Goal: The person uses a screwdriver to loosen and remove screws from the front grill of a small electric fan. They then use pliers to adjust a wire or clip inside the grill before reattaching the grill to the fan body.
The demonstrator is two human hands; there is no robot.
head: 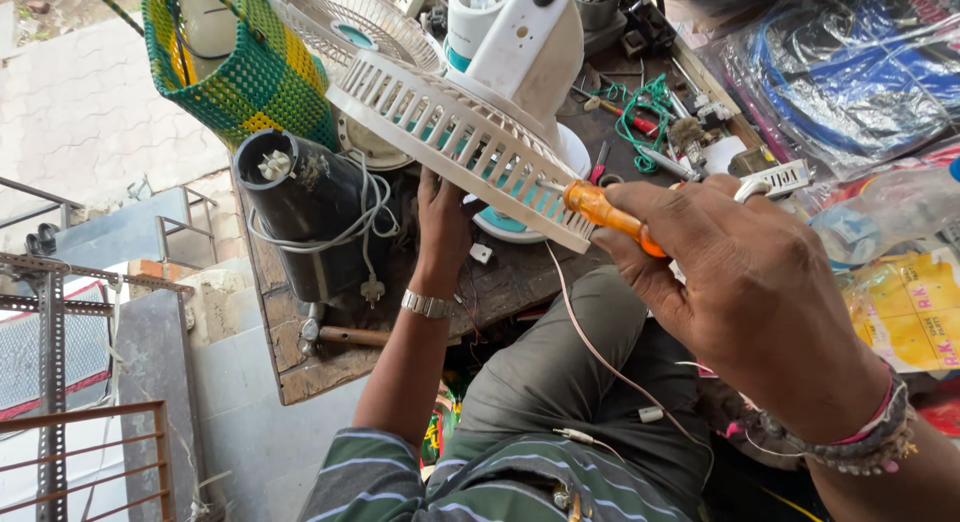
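Fingers of right hand (760, 282) wrapped tight round orange-handled screwdriver (610, 214), tip at rim of white fan guard (450, 132). Left hand (442, 227) braces guard from below; finger state hidden. Guard tilted over wooden bench (300, 367), fan motor housing (520, 42) behind. Risk: tip slips off, plastic ribs may crack w/ too much pressure.
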